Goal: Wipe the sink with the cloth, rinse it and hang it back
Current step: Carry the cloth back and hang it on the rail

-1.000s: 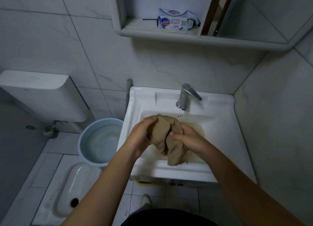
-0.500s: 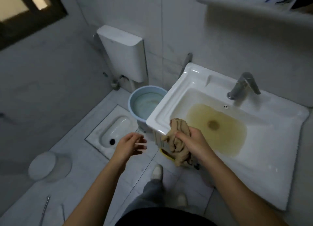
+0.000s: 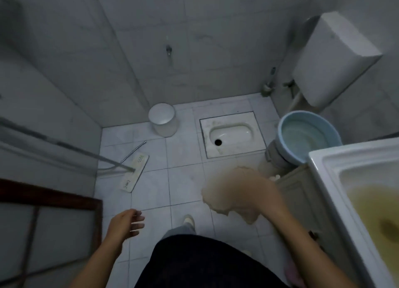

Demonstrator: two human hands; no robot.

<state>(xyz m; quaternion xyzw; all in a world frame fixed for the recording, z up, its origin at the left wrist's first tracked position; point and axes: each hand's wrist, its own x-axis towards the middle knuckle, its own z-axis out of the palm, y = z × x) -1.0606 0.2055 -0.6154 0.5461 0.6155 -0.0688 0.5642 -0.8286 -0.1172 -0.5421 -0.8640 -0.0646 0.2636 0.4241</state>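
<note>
**Cloth out over the floor, clear of the sink**

We're looking down at the white tiled floor (image 3: 183,188). The sink (image 3: 319,158) runs down the right edge with murky yellow-brown water (image 3: 371,205) pooled in its bowl. Up in the right corner a white cistern (image 3: 332,56) is on the wall. Below it sits a blue basin (image 3: 287,136) with water in it, just beside the sink's far corner. Left of the basin is the squat pan (image 3: 231,134), set into the floor.

Now the cloth (image 3: 226,192): tan, bunched and badly smeared by motion. It is in the air over the tiles, left of the sink and not touching it. Its long axis seems to run up and down the view, with a loose tail drooping towards the person's shoe (image 3: 189,219).

A white bin (image 3: 162,119) stands by the back wall, and a flat mop head (image 3: 135,172) lies on the tiles to the left.

The right hand (image 3: 262,194) holds the cloth, though blur hides the fingers. The left hand (image 3: 126,223) hovers empty, fingers loosely spread.
</note>
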